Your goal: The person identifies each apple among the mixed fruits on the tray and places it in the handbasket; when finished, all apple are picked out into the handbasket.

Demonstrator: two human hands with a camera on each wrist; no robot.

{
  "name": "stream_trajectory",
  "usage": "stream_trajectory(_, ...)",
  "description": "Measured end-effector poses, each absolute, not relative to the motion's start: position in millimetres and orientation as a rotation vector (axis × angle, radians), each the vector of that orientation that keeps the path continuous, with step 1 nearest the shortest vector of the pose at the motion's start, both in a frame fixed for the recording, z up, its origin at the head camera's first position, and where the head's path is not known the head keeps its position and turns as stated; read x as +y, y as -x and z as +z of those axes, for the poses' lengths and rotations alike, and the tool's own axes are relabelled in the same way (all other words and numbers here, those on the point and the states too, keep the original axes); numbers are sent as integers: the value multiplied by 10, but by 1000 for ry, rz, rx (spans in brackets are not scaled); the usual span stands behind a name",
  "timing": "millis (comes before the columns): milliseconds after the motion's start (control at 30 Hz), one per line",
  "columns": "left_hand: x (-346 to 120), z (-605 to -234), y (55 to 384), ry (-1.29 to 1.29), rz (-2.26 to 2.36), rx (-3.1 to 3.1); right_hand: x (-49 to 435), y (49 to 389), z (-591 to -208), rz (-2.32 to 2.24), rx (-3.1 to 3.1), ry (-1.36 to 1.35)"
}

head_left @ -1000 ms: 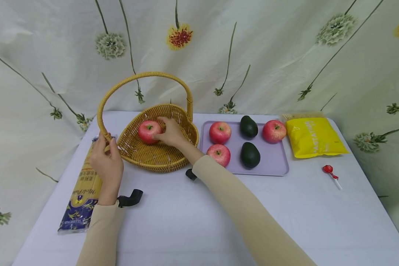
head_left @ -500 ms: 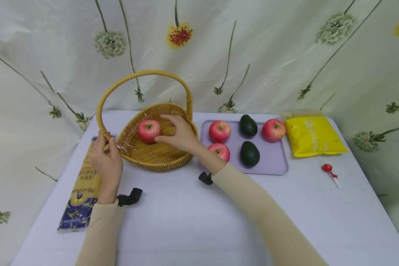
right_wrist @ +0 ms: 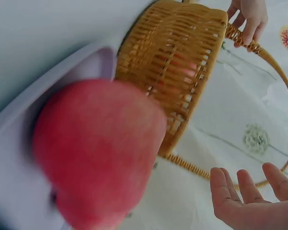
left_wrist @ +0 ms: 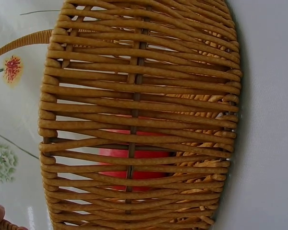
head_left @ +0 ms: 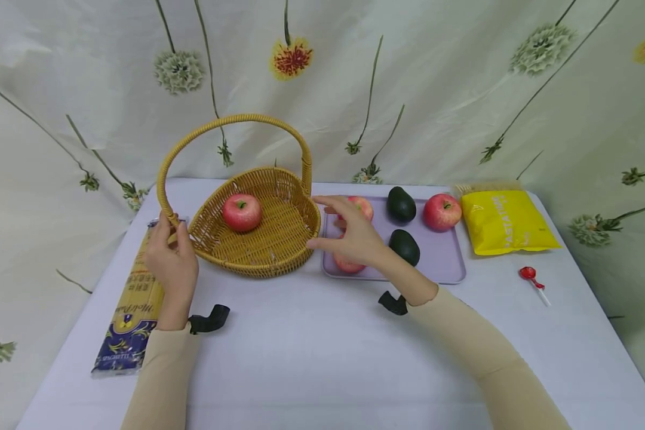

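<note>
On my feed the left hand (head_left: pixel 173 258) grips the basket handle (head_left: pixel 236 119) with thumb and fingers, as it did a second ago; the right hand (head_left: pixel 353 234), then inside the basket (head_left: pixel 282 230), is now over the lilac tray (head_left: pixel 445 260), its fingers parted, holding nothing. Right of my left fingers, the basket contains one red apple (head_left: pixel 242 212). Beneath my right fingers, the tray bears two partly hidden apples (head_left: pixel 348 264); to their right sit two avocados (head_left: pixel 401 205) and a third tray apple (head_left: pixel 442 212). A spaghetti packet (head_left: pixel 123 325) lies below the left fingers; well right of the right ones, a yellow pasta bag (head_left: pixel 505 224) and lollipop (head_left: pixel 528 273) rest on the white table (head_left: pixel 301 364), before flower-printed cloth (head_left: pixel 435 77).
</note>
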State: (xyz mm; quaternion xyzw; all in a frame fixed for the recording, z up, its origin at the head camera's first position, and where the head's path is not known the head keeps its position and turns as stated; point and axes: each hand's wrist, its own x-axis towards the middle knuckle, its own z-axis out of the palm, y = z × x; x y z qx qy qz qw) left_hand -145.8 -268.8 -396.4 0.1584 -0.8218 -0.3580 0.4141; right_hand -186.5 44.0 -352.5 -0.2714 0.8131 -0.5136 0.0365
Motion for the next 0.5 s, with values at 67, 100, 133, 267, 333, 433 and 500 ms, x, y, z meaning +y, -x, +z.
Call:
stream_trajectory(67,-2686,-3963,1458,-396,-901,-2069,608,1839,-3526,-1562,2524,799)
stream_trajectory(100,-2685,-3962,1456,-395,-903,-2071,692,1828,-3529,-1566,2531,788)
stream_trajectory(133,-2684,-3962,1454,-394,-906,-2072,773,1815,-3531,-1561,2543,772)
stream_trajectory(267,-2680,-3956,1443,-385,-915,-2073,1066,1793,-3557,-1592,2564,731)
stream_trajectory(333,-2680,-3952,1440,-380,-916,-2069,1200,1800,-3575,-1590,2582,693)
stream_trajectory(433,-2681,-3951,1438,-377,-923,-2066,1395,1827,-3593,-1593,2610,615)
stream_trajectory(500,-2681,-3955,1438,-380,-925,-2069,1522,1847,-3597,-1599,2636,550)
